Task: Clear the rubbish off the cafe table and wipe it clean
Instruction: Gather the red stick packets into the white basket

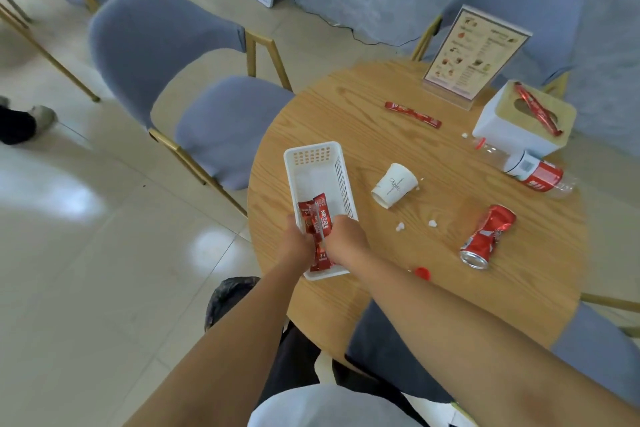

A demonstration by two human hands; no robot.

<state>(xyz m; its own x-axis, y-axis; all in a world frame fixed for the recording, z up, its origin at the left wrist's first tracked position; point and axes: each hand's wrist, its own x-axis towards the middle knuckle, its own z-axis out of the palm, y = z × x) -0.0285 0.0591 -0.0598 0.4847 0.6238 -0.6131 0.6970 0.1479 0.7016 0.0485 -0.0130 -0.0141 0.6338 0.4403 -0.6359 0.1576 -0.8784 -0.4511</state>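
Two bare forearms reach out from the bottom of the view, with no sleeves, watch, rings or gloves showing. The left hand [297, 242] and right hand [346, 241] are both bare. Below the arms, the person wears a white top [325, 406], seen at the bottom edge, and dark, near-black trousers [294, 357] over the legs.

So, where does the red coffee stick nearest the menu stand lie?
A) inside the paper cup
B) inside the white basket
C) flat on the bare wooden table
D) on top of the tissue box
C: the red coffee stick lies flat on the wooden table just in front of the menu stand, apart from the white basket, the tissue box and the paper cup.
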